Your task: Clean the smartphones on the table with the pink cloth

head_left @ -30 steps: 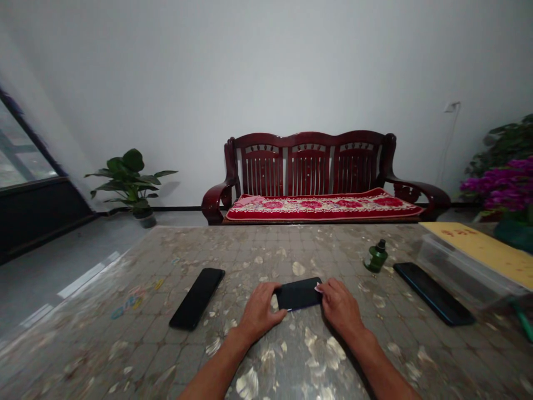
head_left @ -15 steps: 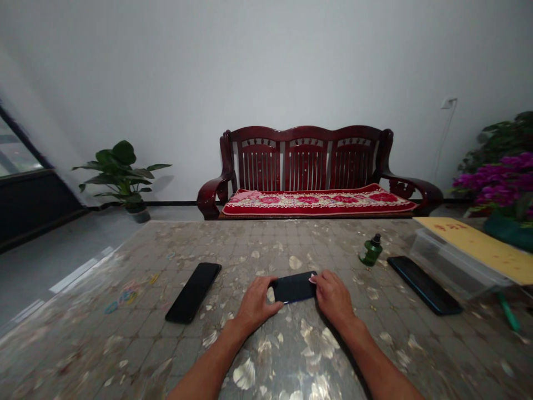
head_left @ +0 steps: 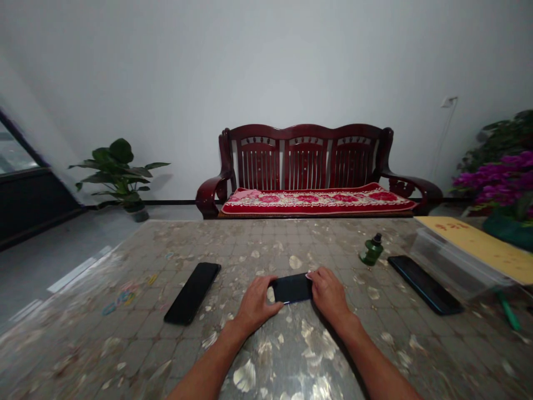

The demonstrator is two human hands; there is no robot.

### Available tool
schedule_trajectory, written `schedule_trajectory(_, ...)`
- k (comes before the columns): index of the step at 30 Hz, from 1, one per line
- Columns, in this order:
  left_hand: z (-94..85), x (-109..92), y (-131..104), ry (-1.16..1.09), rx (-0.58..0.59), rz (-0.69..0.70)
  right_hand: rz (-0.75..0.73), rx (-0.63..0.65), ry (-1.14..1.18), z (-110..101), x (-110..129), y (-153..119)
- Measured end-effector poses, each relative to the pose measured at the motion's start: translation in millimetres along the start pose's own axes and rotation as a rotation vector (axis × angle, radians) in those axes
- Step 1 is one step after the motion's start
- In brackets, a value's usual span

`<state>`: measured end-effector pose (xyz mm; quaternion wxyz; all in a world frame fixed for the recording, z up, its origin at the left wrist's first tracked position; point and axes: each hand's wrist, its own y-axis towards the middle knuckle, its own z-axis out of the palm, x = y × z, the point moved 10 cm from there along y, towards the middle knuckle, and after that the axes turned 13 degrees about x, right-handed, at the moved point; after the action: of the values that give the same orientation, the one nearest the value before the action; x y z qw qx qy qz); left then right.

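Note:
A dark phone (head_left: 292,288) lies crosswise in front of me on the patterned tabletop (head_left: 233,244). My left hand (head_left: 259,303) grips its left end between thumb and fingers. At the right end, my right hand (head_left: 328,291) has its fingers pinched together over the phone's upper right corner, with something small and pale at the fingertips, too small to make out. Another black phone (head_left: 192,293) rests to the left of my left hand. A third dark phone (head_left: 425,285) lies to the right, beside a small green bottle (head_left: 371,250) with a black cap.
Colourful bands (head_left: 126,294) lie at the left of the table. On the right stands a clear plastic box (head_left: 453,266) under a yellow sheet (head_left: 483,244), with a green object (head_left: 508,311) near it. Behind the table is a wooden bench (head_left: 306,161).
My right hand has slid slightly left over the phone's right end, and the pale bit at its fingertips moved left with it. My left hand keeps its grip.

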<state>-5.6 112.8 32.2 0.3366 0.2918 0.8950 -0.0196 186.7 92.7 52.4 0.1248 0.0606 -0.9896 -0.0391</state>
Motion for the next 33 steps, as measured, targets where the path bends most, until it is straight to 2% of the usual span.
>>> schedule_trajectory(5,0.1,1.5,-0.3,-0.008,-0.008,-0.002,-0.184,0.059,0.029,5.8,38.0,-0.3)
schedule_trajectory(7,0.1,1.9,-0.4,-0.008,-0.004,-0.009,-0.175,0.061,0.033,4.8,35.3,0.4)
schedule_trajectory(12,-0.2,1.3,-0.2,-0.014,0.001,-0.01,0.002,0.0,0.001,-2.9,2.3,5.1)
schedule_trajectory(14,-0.5,1.3,-0.1,-0.015,-0.003,-0.009,-0.029,0.0,0.032,-1.3,6.1,5.4)
schedule_trajectory(17,-0.2,1.2,-0.2,-0.015,-0.002,-0.008,-0.182,0.03,0.092,3.6,28.5,2.9)
schedule_trajectory(19,-0.2,1.3,-0.6,-0.015,-0.001,-0.01,-0.234,0.046,0.101,4.5,35.8,1.1)
schedule_trajectory(24,-0.1,1.6,-1.9,-0.02,-0.01,0.0,-0.07,0.002,0.03,-3.6,7.5,2.6)
schedule_trajectory(26,0.8,2.6,-1.8,-0.021,-0.011,0.003,-0.048,-0.018,0.026,-5.1,2.6,2.0)
schedule_trajectory(31,2.3,5.1,-1.1,-0.017,-0.016,-0.004,-0.226,0.025,0.102,1.9,28.5,-2.5)
schedule_trajectory(33,2.4,5.1,-1.0,-0.014,-0.012,-0.006,-0.221,0.033,0.113,1.4,28.9,-2.8)
